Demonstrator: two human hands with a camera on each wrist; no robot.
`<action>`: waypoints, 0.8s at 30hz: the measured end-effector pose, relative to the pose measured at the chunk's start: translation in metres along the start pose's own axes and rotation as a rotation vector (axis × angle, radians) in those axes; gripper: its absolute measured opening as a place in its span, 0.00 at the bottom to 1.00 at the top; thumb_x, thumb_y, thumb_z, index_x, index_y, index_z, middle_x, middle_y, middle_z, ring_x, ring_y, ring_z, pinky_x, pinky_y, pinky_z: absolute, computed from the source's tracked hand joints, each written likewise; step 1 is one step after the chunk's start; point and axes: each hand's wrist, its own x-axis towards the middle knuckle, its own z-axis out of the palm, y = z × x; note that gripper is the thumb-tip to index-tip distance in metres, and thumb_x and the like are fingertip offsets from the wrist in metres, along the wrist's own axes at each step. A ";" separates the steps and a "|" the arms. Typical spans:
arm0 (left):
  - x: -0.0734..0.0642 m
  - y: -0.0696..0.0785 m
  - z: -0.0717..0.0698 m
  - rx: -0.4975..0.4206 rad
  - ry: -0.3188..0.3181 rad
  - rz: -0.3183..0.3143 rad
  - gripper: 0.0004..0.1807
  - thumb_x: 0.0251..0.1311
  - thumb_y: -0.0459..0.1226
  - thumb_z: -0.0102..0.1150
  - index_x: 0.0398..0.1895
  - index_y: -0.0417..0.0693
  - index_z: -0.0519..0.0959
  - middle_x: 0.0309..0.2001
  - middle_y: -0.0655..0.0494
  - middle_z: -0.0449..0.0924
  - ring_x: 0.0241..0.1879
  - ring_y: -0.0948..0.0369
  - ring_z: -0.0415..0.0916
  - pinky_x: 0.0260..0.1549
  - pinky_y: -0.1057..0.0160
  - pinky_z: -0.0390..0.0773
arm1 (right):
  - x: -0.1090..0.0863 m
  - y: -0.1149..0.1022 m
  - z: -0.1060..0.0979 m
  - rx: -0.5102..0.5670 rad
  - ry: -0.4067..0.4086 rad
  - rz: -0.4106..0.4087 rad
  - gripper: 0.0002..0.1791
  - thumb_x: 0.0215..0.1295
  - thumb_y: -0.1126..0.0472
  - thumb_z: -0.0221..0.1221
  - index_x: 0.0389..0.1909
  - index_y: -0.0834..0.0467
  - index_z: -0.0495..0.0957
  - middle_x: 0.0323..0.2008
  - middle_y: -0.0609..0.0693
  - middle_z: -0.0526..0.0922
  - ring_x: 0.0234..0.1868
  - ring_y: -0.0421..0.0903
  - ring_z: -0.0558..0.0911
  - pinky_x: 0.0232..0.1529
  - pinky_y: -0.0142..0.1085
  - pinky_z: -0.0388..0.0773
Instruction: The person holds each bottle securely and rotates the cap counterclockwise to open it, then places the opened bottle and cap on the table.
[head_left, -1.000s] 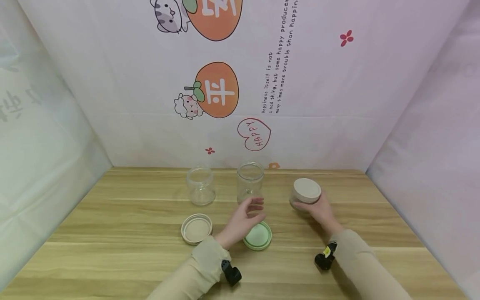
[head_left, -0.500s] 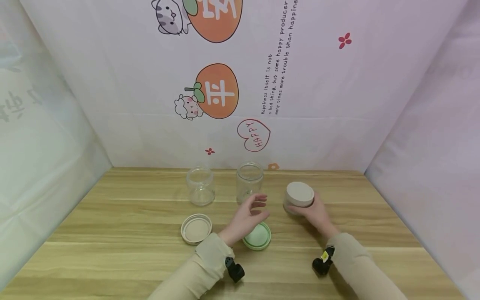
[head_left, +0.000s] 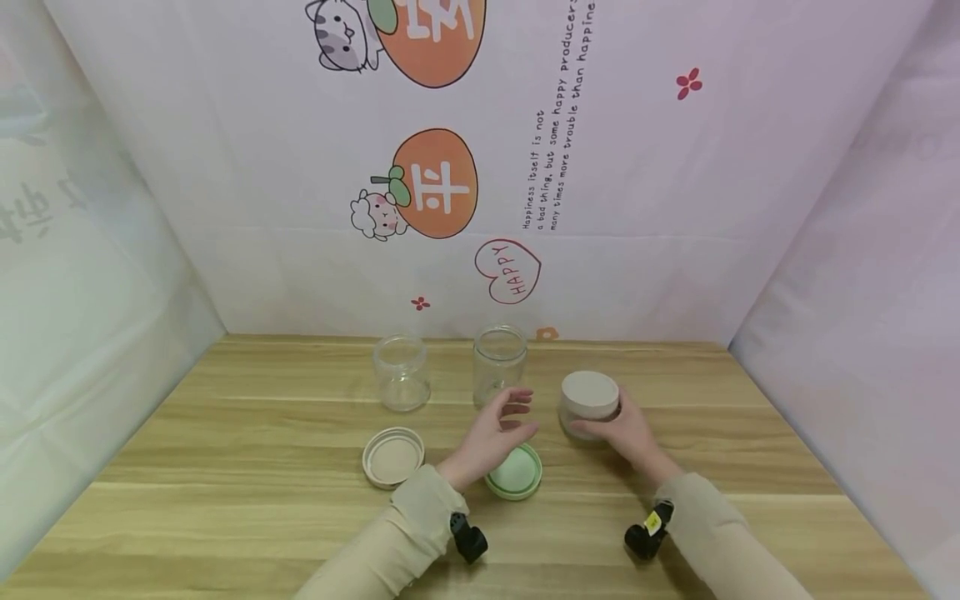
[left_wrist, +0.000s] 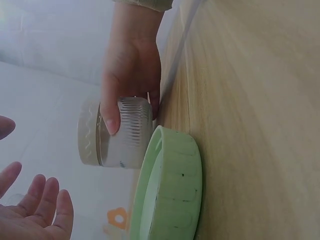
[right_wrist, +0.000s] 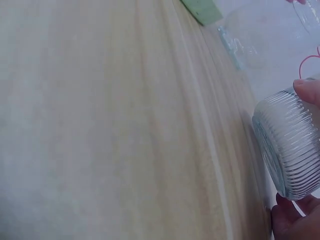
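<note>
My right hand [head_left: 628, 432] grips a clear ribbed jar [left_wrist: 131, 132] with a cream lid [head_left: 590, 393] on top, thumb on the near side and fingers around the far side. The jar stands upright at the right of the table; whether its base touches the wood I cannot tell. With fingers spread and nothing in it, my left hand [head_left: 489, 435] hovers above a green lid [head_left: 517, 475], which lies inside up. Behind that hand stands a lidless clear jar [head_left: 500, 358], its lower part partly covered by the fingers.
Left of the middle jar is another lidless clear jar [head_left: 401, 375]. A beige lid [head_left: 393, 460] lies inside up in front of it. The wooden table [head_left: 225, 500] ends at a printed cloth backdrop [head_left: 622, 250], with cloth on both sides.
My right hand has brought the lidded jar left and toward me. The left hand rose slightly to the right at first, then stayed nearly still.
</note>
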 end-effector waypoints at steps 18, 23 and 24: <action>-0.001 -0.008 -0.007 0.020 0.006 0.007 0.25 0.63 0.35 0.56 0.63 0.41 0.65 0.61 0.43 0.68 0.62 0.45 0.65 0.60 0.46 0.68 | -0.021 -0.006 0.008 -0.114 -0.044 -0.048 0.50 0.47 0.59 0.72 0.68 0.66 0.55 0.58 0.65 0.71 0.59 0.61 0.70 0.61 0.57 0.63; -0.003 -0.008 -0.009 0.030 0.004 0.011 0.26 0.63 0.35 0.56 0.63 0.40 0.64 0.62 0.43 0.68 0.62 0.46 0.65 0.60 0.47 0.68 | -0.027 -0.007 0.013 -0.118 -0.058 -0.115 0.49 0.44 0.58 0.73 0.66 0.65 0.59 0.55 0.63 0.74 0.56 0.58 0.72 0.57 0.52 0.67; -0.003 -0.008 -0.009 0.030 0.003 0.012 0.26 0.63 0.35 0.56 0.63 0.40 0.64 0.62 0.43 0.68 0.62 0.46 0.65 0.60 0.47 0.68 | -0.028 -0.007 0.014 -0.116 -0.064 -0.125 0.48 0.43 0.59 0.73 0.65 0.64 0.60 0.55 0.63 0.74 0.55 0.57 0.73 0.56 0.50 0.67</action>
